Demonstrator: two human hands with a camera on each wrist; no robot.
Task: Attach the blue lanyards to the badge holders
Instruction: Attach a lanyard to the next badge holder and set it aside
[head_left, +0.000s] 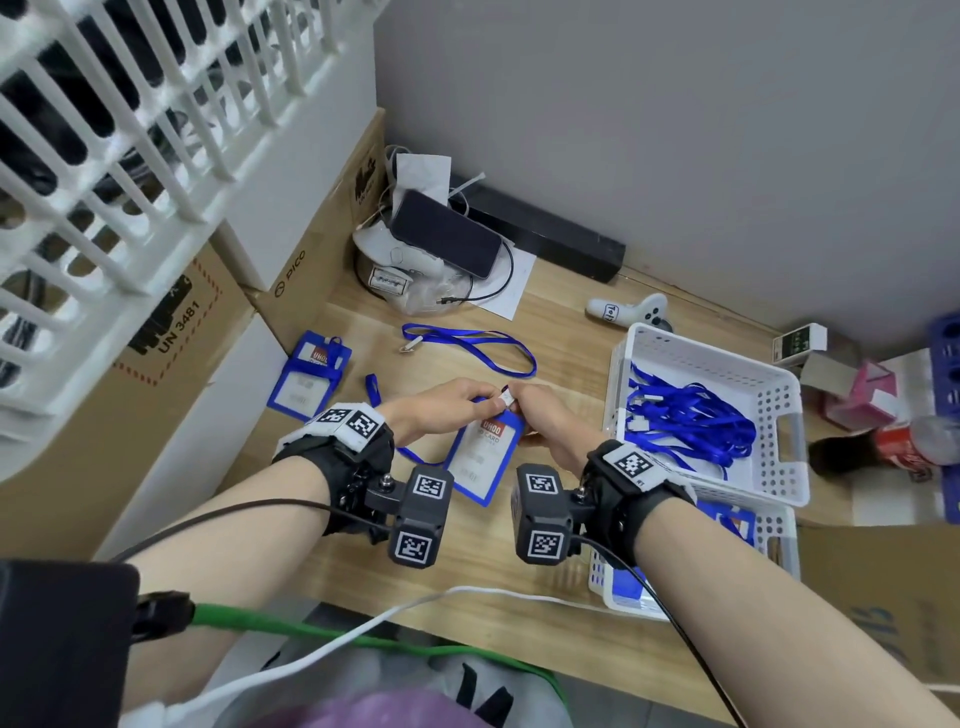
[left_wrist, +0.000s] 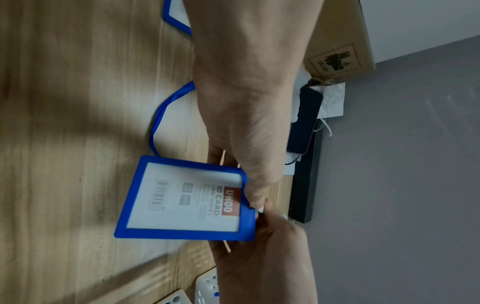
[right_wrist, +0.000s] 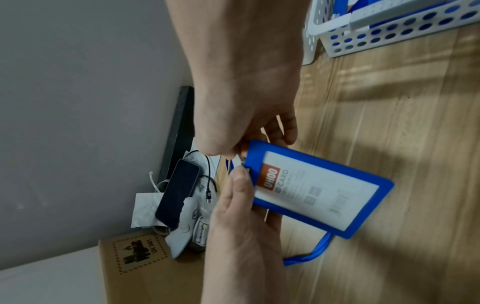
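Two hands meet over the wooden desk (head_left: 467, 582), working at the top edge of one badge holder (head_left: 480, 462). It is a blue-framed rectangular sleeve with a clear window showing a white insert; its top edge is lifted off the desk between the hands. The left hand (head_left: 441, 402) has thumb and fingers curled onto the holder's top edge, pinching it. The right hand (head_left: 540, 415) pinches a small white clip (head_left: 505, 399) at that same edge, where the two thumbs almost touch. From under the holder a blue lanyard (left_wrist: 166, 111) loops across the desk behind the left wrist.

On the insert a red block reads "UHOO", with "ID CARD" beside it and a barcode near the far end; the finer print is too blurred to read. A second badge holder (head_left: 310, 374) lies flat to the left with the same red label, and a loose lanyard (head_left: 467, 345) lies beyond the hands. More blue lanyards fill the white basket (head_left: 779, 467) on the right. The cardboard box (head_left: 291, 280) at left carries "PICO", and another box (head_left: 176, 332) shows "UN 3481".
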